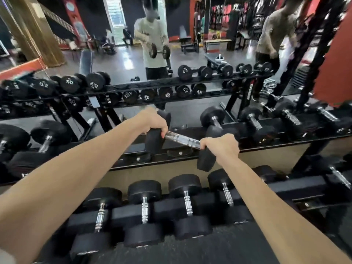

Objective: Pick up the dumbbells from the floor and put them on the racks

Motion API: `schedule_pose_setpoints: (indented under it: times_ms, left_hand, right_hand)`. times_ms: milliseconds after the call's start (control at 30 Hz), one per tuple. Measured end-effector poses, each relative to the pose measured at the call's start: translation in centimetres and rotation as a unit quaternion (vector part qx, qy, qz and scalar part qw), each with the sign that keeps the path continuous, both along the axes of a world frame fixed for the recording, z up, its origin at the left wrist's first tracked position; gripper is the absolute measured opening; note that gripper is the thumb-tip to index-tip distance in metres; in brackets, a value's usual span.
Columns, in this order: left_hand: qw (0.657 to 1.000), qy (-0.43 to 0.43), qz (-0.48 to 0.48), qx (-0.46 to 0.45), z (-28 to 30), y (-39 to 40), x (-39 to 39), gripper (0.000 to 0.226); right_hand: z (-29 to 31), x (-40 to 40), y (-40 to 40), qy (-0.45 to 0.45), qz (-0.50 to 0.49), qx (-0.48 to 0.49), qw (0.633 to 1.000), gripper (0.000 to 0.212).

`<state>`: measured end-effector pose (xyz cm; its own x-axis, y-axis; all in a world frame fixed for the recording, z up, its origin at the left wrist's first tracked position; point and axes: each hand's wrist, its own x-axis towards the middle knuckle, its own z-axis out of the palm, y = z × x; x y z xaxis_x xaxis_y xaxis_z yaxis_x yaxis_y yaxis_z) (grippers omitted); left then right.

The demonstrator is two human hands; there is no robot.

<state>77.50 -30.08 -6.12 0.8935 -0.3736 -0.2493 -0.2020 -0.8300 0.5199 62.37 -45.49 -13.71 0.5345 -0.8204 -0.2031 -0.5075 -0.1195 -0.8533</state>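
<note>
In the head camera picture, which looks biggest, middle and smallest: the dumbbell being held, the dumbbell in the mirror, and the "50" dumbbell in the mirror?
1. The held dumbbell, gripped by the left hand and right hand, though it is nearest the camera.
2. The mirrored dumbbell.
3. The "50" dumbbell.
The last two look close in size, so that order is unsure.

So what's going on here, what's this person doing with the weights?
A person is holding one black dumbbell in both hands: the left hand grips one end of its chrome handle, the right hand the other end. It hangs tilted in the air over an open stretch of the upper rack shelf, not yet set down. Other dumbbells already sit on both shelves, and a mirror behind the rack reflects the scene.
</note>
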Motion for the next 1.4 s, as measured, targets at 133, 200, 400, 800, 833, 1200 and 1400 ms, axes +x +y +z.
schedule_pose_setpoints:
  times_ms: [133, 200, 400, 800, 833, 1200, 1400]
  left_hand:
    - [0.999, 0.003, -0.026, 0.045, -1.6, -2.1, 6.3, 0.052]
    - [0.998, 0.011, -0.036, 0.046, -2.3, -2.8, 8.5, 0.055]
    - [0.989, 0.051, -0.119, 0.065, -4.6, -5.9, 16.8, 0.055]
    - [0.943, 0.022, -0.309, 0.123, -9.0, -10.6, 30.6, 0.069]
    - [0.937, 0.018, -0.323, 0.128, -9.3, -11.0, 31.5, 0.069]
    - [0.895, 0.007, -0.414, 0.164, -15.0, -17.5, 36.8, 0.101]
    - [0.885, -0.059, -0.439, 0.14, -17.1, -18.6, 35.9, 0.083]
  right_hand:
    - [-1.6, 5.3, -0.6, 0.023, -0.022, 0.014, 0.999, 0.041]
    - [-1.9, 6.9, -0.5, 0.023, -0.031, 0.014, 0.999, 0.041]
    - [-4.0, 13.2, 0.0, 0.055, -0.11, 0.038, 0.992, 0.044]
    - [-7.9, 24.6, 4.3, 0.075, -0.306, 0.126, 0.941, 0.043]
    - [-8.2, 25.4, 4.4, 0.075, -0.316, 0.133, 0.936, 0.044]
    - [-12.6, 31.5, 4.0, 0.101, -0.374, 0.155, 0.909, 0.029]
    - [-14.2, 30.6, 2.5, 0.096, -0.383, 0.179, 0.901, 0.038]
